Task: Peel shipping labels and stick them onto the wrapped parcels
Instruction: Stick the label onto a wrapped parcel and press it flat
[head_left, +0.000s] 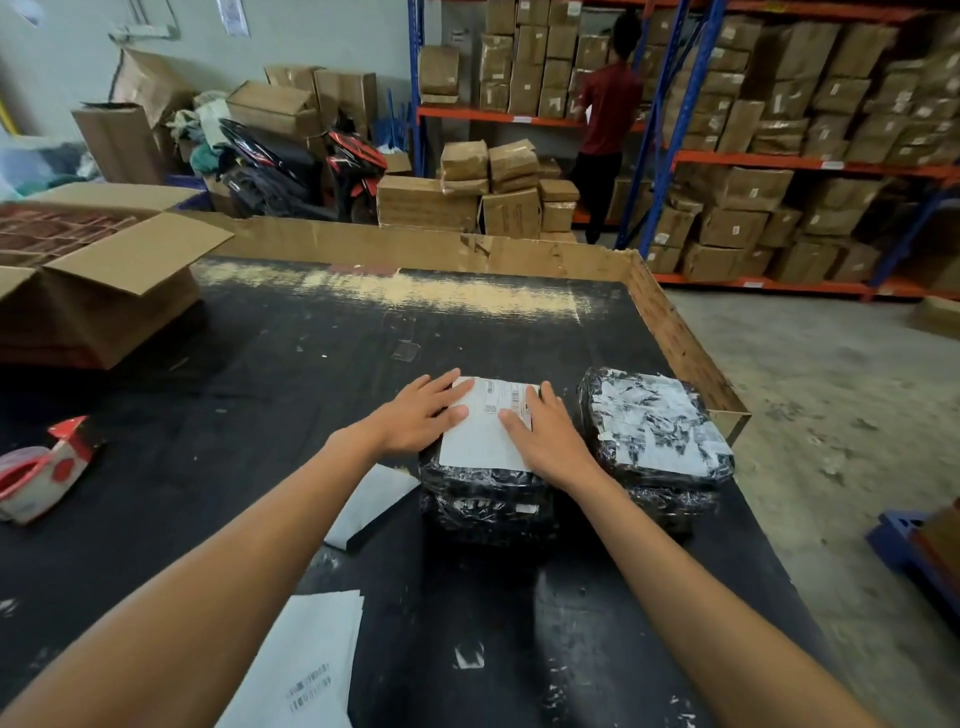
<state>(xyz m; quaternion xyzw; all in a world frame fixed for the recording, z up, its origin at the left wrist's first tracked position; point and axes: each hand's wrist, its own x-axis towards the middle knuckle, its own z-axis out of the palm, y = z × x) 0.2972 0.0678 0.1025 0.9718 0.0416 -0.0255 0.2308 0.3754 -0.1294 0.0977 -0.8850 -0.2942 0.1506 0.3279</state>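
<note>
A black wrapped parcel (485, 499) sits on the black table (249, 415), with a white shipping label (480, 441) lying flat on its top. My left hand (421, 415) rests palm down on the label's left edge, fingers spread. My right hand (545, 436) presses flat on the label's right side. Just to the right stands a second black wrapped parcel (657, 431), its top covered with torn white label scraps. A stack of white label sheets (306, 670) lies near the table's front edge. Another white sheet (371, 504) lies beside the first parcel, partly under my left forearm.
A red and white tape dispenser (41, 467) lies at the table's left. An open cardboard box (98, 280) stands at the back left. A cardboard wall (675, 332) borders the table's far and right sides. A person in a red shirt (608, 119) stands at the shelves of boxes.
</note>
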